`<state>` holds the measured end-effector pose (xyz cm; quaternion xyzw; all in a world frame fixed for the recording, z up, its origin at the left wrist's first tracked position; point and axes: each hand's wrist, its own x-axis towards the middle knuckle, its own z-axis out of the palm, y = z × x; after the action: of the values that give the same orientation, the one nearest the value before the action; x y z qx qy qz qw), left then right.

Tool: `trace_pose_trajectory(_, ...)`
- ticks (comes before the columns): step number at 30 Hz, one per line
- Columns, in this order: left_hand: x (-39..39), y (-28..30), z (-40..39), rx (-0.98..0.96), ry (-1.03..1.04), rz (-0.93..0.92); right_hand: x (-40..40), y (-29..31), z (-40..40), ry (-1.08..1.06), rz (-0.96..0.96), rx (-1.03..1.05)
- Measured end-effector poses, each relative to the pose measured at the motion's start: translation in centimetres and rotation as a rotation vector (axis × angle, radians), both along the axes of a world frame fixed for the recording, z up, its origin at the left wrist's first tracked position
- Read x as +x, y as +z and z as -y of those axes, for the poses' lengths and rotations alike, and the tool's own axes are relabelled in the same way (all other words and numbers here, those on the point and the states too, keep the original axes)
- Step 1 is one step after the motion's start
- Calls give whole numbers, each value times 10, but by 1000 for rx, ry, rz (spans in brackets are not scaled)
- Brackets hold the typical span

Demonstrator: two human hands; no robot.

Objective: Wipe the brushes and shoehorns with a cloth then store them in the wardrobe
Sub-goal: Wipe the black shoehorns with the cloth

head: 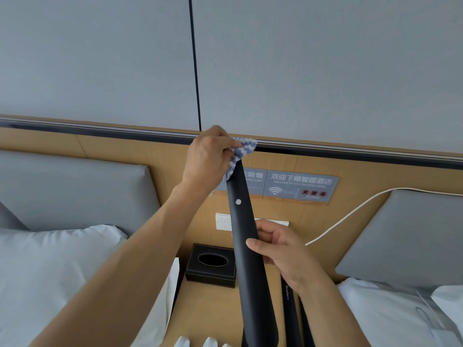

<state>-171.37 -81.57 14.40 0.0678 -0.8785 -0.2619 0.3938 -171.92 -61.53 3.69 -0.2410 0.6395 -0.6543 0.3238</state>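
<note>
Both hands share one shoehorn (246,236): my right hand (278,249) grips its middle to steady it upright over the nightstand (213,311), so my left hand (208,156) can pinch the cloth (239,152) round its top end

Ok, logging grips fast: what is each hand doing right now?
Left hand: pinches the cloth round the shoehorn top.
Right hand: grips the shoehorn mid-length.
</note>
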Motion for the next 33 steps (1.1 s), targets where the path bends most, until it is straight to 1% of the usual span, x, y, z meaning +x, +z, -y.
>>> trace_pose_trajectory(3, 0, -4, -7, -33, -4, -24, -1, 0, 0, -22, 8, -9)
trace_pose_trajectory(6, 5, -18, -23, -42, -74, 22, -3, -1, 1, -74, 24, -40)
trace_pose_trajectory(10, 16, -45, -49, 14, -181, 80, -5, -7, 7, -242, 85, -105)
trace_pose_trajectory(13, 20, -63, -60, 43, -164, 129, -6, -12, 11, -365, 154, -211)
trace_pose_trajectory(16, 25, -76, -69, 68, -119, 137, -5, -16, 13, -448, 219, -299)
trace_pose_trajectory(20, 31, -88, -76, 140, -11, 123, -5, -17, 15, -441, 320, -393)
trace_pose_trajectory(23, 35, -93, -79, 196, 1, 104, -6, -16, 15, -436, 380, -441)
trace_pose_trajectory(26, 38, -100, -81, 170, -27, 87, -5, -13, 17, -487, 424, -445)
trace_pose_trajectory(30, 44, -113, -79, 57, -28, 75, -4, -15, 17, -625, 487, -484)
trace_pose_trajectory(33, 49, -124, -64, 104, -8, 120, -6, -15, 12, -674, 486, -522)
